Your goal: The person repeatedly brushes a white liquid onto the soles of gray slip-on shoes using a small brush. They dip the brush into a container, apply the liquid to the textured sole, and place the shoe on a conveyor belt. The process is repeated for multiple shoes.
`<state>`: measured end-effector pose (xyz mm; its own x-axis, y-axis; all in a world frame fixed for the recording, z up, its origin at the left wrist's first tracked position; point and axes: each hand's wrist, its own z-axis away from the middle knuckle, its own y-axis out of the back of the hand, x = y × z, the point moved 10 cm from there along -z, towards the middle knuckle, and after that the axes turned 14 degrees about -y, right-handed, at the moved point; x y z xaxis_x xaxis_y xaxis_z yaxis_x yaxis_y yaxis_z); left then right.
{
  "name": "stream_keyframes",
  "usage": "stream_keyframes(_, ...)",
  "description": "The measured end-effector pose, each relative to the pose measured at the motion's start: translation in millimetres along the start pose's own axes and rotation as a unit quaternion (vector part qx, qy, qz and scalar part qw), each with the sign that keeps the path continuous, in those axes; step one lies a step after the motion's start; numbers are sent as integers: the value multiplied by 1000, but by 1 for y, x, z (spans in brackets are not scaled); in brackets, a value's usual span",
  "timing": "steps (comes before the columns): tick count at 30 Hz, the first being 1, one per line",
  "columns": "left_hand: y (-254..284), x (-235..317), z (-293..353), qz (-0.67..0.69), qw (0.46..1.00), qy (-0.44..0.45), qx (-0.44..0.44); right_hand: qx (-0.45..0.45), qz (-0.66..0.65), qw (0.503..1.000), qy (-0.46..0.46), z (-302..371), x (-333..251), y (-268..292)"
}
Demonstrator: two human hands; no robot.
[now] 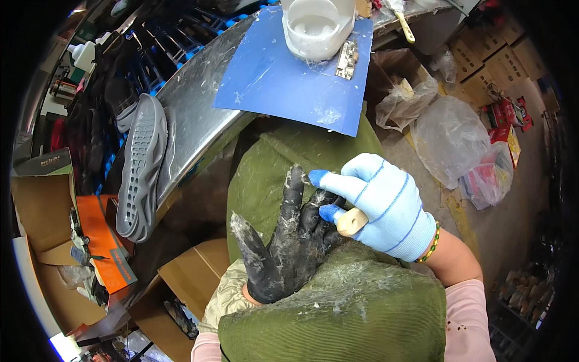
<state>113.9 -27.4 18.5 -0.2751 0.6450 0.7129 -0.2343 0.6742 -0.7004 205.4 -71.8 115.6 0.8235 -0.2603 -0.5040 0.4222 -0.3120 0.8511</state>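
Observation:
My left hand (pixel 280 259), in a black glove crusted with whitish dried residue, is over my lap with thumb and index finger spread. Its other fingers are bent and partly hidden behind my right hand (pixel 389 205). That hand wears a light blue knit glove with darker blue fingertips. It grips a pale wooden handle (pixel 352 222) with a hole in its end; the rest of the tool is hidden. The right fingertips are close to the bent left fingers; whether they touch I cannot tell. Beneath both hands spreads a green apron (pixel 338 320) smeared with residue.
Ahead, a blue sheet (pixel 271 78) bears a white plastic container (pixel 310 45) and a small metal piece (pixel 347 60). A grey shoe sole (pixel 143 172) leans at the metal bench edge (pixel 199 108). Open cardboard boxes (pixel 45 211) stand left; plastic bags (pixel 449 139) lie right. A brush (pixel 404 24) lies far right.

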Motion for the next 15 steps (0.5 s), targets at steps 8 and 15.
stream_keyframes(8, 6, 2, 15, -53, 995, -62, 63, 35, 5, 996, 83, 9, -12, -7)
stream_keyframes(15, 1, 0, 5, -27, 1000, -13, -2, 213, -15, 977, -9, -10, 50, 22)
